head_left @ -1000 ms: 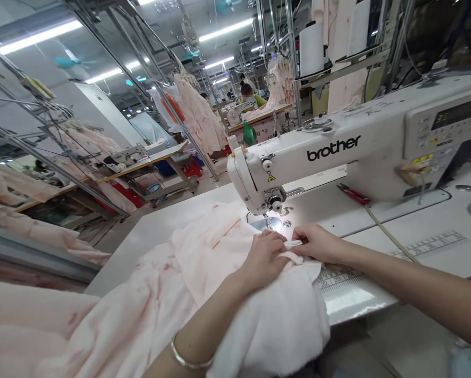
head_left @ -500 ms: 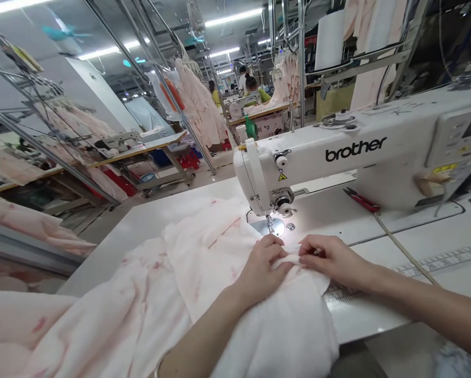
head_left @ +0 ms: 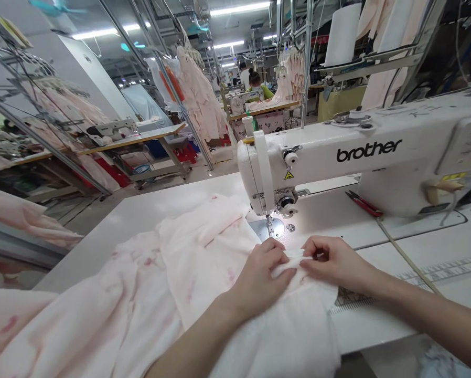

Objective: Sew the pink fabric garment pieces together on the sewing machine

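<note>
Pale pink fabric (head_left: 204, 273) with reddish spots spreads over the white sewing table and hangs off its front edge. My left hand (head_left: 265, 270) is closed on a fold of it, thumb and fingers pinching the edge. Just to the right, my right hand (head_left: 330, 260) pinches the same folded edge between thumb and fingertips. Both hands are in front of the needle and presser foot (head_left: 269, 224) of a white sewing machine (head_left: 318, 163). A part of the fabric lies beside the metal needle plate (head_left: 259, 228).
Red-handled thread snips (head_left: 365, 205) lie under the machine arm, near a narrow tan strip (head_left: 406, 254). A printed ruler (head_left: 448, 270) runs along the table's right. Thread cones (head_left: 342, 37) stand behind. Garments (head_left: 200, 94) hang on racks; a person (head_left: 255, 86) sits farther back.
The view has shifted slightly. My hands stay pinched on the folded fabric edge, with a little more of the fold showing between them. The machine and snips stay in place.
</note>
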`<state>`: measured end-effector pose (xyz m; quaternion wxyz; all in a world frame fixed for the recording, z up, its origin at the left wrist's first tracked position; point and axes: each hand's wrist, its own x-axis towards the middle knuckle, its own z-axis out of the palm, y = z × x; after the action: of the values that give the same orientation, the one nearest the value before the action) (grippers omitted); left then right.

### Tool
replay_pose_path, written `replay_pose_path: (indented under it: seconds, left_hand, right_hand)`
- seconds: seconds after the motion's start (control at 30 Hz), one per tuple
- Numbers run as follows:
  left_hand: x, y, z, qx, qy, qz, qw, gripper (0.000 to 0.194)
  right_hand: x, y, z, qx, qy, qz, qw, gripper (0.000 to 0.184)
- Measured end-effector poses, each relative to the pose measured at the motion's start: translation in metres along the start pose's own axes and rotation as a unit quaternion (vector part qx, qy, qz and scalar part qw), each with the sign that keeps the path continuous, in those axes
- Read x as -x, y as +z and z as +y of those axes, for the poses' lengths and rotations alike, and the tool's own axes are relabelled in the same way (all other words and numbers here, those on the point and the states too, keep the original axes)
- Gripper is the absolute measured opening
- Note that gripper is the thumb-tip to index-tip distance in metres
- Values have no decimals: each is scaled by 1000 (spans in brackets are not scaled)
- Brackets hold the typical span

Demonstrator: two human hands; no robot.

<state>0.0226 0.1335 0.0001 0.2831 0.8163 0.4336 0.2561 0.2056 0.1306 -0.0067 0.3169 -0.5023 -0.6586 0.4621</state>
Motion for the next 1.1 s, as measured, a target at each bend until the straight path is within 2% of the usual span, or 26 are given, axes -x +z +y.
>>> replay_pose_path:
  seconds: [0.13, 0.27, 0.33, 0.4, 0.43, 0.5, 0.63, 0.77, 0.93, 1.1]
  left_hand:
    - [2, 0, 4, -6, 10, 12, 1000, 11]
    - [3, 0, 7, -5, 19, 34, 999, 20]
    - [4, -1, 9, -8, 0, 43, 999, 22]
    - [4, -2, 12, -8, -42, 41, 998, 14]
    - [4, -2, 14, -6, -64, 36, 997, 9]
    - [3, -3, 16, -1, -88, 8, 996, 12]
    - [0, -5, 15, 24, -72, -47, 996, 8]
    - [0, -5, 11, 48, -59, -51, 996, 7]
    - [-3, -4, 10, 75, -127, -64, 987, 8]
    - [-2, -9, 7, 114, -185, -96, 971, 16]
  right_hand:
    - [1, 0, -1, -3, 7, 3, 1000, 12]
    - [2, 1, -1, 9, -16, 10, 1000, 13]
    - [3, 1, 0, 17, -36, 14, 999, 15]
    - [4, 1, 2, 22, -54, 14, 998, 16]
    - [4, 1, 2, 22, -59, 13, 998, 16]
    - [5, 1, 3, 19, -62, 9, 998, 16]
    - [5, 3, 3, -6, -31, -2, 999, 14]
    - [1, 0, 2, -43, 12, -41, 998, 24]
    - [-6, -8, -2, -55, 61, -115, 990, 23]
    - [-12, -5, -6, -61, 106, -144, 982, 21]
